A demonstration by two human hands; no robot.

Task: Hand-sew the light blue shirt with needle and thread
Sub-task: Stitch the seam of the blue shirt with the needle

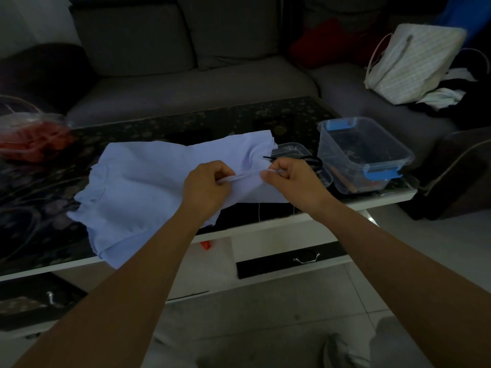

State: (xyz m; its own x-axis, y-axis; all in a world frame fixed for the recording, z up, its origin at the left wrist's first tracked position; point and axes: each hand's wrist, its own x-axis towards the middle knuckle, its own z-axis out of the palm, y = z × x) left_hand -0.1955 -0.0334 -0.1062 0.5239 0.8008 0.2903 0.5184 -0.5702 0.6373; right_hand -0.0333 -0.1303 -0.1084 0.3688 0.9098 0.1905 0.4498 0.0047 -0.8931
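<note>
Right of shirt (148,181): tight. Scissors (308,157) and a small tub (295,147) sit at its edge, with a clear bin (364,155) just beyond them. Left of shirt: a red-filled bag (32,139) stands well apart, bare table (186,120) between. Behind shirt: open strip up to the sofa (186,83). Front: cloth overhangs the edge, with floor below. On the shirt's right part, the left hand (206,185) pinches a fold and the right hand (292,176) pinches a needle (271,165).

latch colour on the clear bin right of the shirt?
Blue. The clear bin has blue latches at both ends, best seen in the head view.
</note>
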